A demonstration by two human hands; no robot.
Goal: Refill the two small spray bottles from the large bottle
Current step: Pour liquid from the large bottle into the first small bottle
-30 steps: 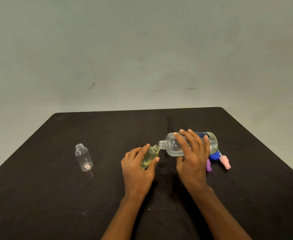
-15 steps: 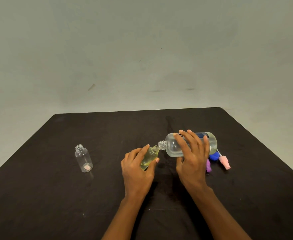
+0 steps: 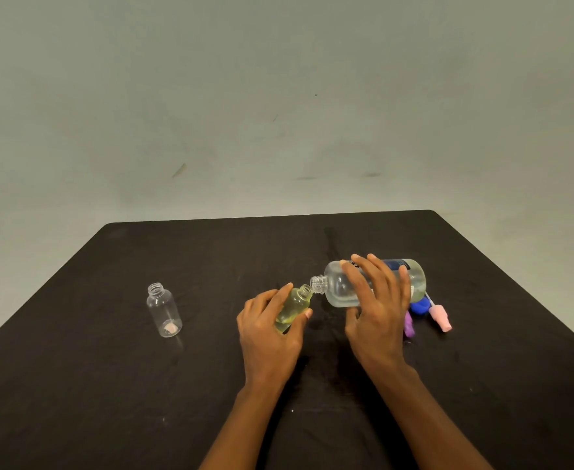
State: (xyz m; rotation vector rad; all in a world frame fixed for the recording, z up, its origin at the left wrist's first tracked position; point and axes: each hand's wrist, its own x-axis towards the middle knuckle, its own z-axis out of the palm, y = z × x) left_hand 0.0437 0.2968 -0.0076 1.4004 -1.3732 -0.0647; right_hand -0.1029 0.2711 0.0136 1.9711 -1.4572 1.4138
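A dark, matte table [image 3: 109,385] with rounded far corners fills the lower half of the view, its surface showing a few pale specks and faint smears. Behind it rises a plain grey-green wall [image 3: 278,96] with a few scuff marks. At the left of the table an empty small bottle [image 3: 163,310] stands upright and uncapped, well apart from the hands. It is clear plastic with a threaded neck, and there is a small pinkish patch at its base. Near the middle, the left hand [image 3: 268,337] curls its fingers and thumb round the second small bottle [image 3: 295,305], holding it tilted with its open mouth up and to the right. This round, clear bottle holds pale yellow liquid through most of its body. Its mouth meets the threaded neck of the large bottle [image 3: 339,290], a clear cylinder lying almost level with a dark blue label near its base. The right hand [image 3: 377,310] grasps it from above, fingers spread over the barrel. Whether liquid is flowing at the necks is hard to tell. Just beside that hand, at the right, lie a purple cap [image 3: 409,325], a blue cap [image 3: 418,307] and a pink sprayer head [image 3: 440,317] with a thin white tube.
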